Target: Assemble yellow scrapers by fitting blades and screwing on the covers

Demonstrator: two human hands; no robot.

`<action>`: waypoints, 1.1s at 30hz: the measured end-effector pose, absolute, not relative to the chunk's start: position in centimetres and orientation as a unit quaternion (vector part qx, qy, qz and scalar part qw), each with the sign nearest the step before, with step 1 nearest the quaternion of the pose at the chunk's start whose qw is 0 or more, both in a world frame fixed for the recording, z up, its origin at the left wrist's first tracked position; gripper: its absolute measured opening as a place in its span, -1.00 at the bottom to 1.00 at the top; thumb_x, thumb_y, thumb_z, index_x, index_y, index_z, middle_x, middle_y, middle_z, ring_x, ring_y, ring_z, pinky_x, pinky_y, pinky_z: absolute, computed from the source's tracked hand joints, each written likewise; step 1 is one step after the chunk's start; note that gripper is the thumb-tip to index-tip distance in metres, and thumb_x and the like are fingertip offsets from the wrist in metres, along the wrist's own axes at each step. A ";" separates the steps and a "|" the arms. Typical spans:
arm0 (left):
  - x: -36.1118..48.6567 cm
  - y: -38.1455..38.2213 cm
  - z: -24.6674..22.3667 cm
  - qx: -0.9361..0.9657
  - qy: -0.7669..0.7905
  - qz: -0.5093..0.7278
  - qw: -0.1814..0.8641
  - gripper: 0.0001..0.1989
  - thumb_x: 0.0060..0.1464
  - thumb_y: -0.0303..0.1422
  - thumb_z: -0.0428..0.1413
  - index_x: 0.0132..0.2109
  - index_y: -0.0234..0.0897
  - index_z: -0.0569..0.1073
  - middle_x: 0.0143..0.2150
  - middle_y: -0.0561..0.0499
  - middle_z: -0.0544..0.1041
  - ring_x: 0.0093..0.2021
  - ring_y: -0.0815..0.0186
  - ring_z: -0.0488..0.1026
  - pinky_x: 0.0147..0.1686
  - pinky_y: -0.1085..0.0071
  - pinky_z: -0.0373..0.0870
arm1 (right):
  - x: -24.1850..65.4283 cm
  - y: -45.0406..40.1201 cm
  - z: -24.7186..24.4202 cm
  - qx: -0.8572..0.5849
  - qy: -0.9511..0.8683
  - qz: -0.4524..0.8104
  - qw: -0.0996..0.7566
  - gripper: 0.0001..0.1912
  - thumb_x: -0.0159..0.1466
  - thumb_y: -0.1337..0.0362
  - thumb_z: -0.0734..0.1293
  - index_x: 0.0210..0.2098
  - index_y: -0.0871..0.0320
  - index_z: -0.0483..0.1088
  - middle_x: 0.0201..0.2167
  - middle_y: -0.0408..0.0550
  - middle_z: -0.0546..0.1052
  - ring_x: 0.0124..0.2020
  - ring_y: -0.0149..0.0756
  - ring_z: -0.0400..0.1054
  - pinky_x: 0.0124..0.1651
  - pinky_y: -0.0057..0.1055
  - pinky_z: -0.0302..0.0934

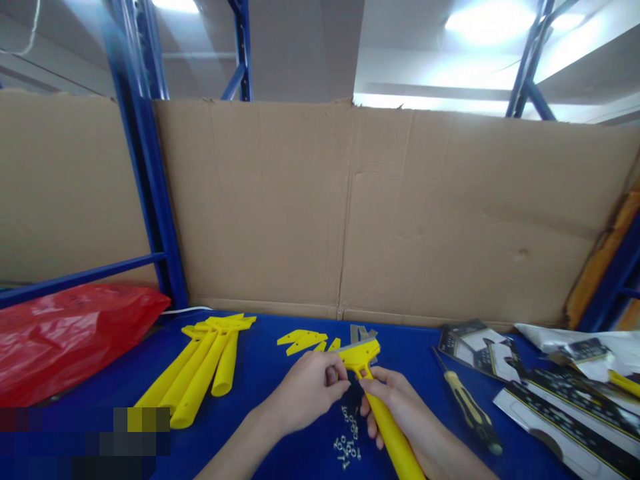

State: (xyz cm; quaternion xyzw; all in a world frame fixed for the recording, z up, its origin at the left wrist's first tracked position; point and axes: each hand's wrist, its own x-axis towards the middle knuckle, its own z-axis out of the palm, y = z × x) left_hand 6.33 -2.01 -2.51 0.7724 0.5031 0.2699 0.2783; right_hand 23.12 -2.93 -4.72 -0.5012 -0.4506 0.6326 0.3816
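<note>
A yellow plastic scraper point(361, 357) leans across the blue tabletop, its head pointing away and a grey metal blade edge showing along the head. My right hand point(397, 397) is closed around the handle just below the head. My left hand point(313, 383) is at the head's left end, thumb and fingers curled together; whatever they pinch is hidden. Beneath the hands lies a loose scatter of small screws and nuts point(349, 445). Flat yellow plates point(306, 341) rest behind my left hand, and thin grey blades point(361, 332) lie behind the scraper head.
Several yellow scraper handles point(200, 373) are piled at the left, by a red plastic bag point(75, 333). A screwdriver point(467, 407) lies right of my right hand, near black-and-white printed cards point(565, 427). Cardboard point(270, 207) and blue rack posts point(145, 167) close off the back.
</note>
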 end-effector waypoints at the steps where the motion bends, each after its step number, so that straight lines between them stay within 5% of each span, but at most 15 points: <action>1: 6.3 -1.8 -2.5 0.771 0.510 0.285 0.254 -0.87 -0.01 -0.33 0.06 -0.37 -0.29 0.45 -0.54 0.11 0.42 -0.53 0.40 0.32 -0.51 0.50 0.17 | 23.1 -3.0 -4.6 -0.500 -0.450 0.634 0.381 -0.78 0.22 0.28 0.19 -0.15 0.20 0.23 -0.65 -0.19 0.40 -0.78 -0.46 0.23 -0.78 -0.60 0.09; 7: 6.1 -1.3 -2.2 0.759 0.532 0.322 0.192 -0.87 0.03 -0.37 0.03 -0.33 -0.29 0.45 -0.48 0.06 0.47 -0.47 0.36 0.36 -0.39 0.45 0.25 | 23.2 -3.2 -4.1 -0.496 -0.453 0.639 0.375 -0.77 0.25 0.30 0.18 -0.10 0.21 0.21 -0.65 -0.20 0.40 -0.77 -0.46 0.24 -0.77 -0.60 0.10; 16: 5.9 -2.0 -2.0 0.790 0.488 0.236 0.286 -0.86 -0.03 -0.37 0.05 -0.39 -0.30 0.49 -0.51 0.06 0.47 -0.49 0.37 0.38 -0.48 0.50 0.24 | 23.2 -3.6 -3.5 -0.499 -0.445 0.643 0.373 -0.86 0.27 0.34 0.17 -0.16 0.19 0.19 -0.63 -0.21 0.39 -0.74 -0.48 0.24 -0.75 -0.61 0.10; 33: 6.9 -3.9 -1.5 0.856 0.467 0.135 0.175 -0.81 -0.11 -0.48 0.08 -0.40 -0.15 0.57 -0.52 0.08 0.50 -0.46 0.32 0.38 -0.46 0.45 0.14 | 23.3 -3.3 -4.1 -0.495 -0.453 0.639 0.377 -0.81 0.23 0.26 0.21 -0.17 0.20 0.23 -0.64 -0.21 0.40 -0.75 -0.48 0.24 -0.76 -0.60 0.09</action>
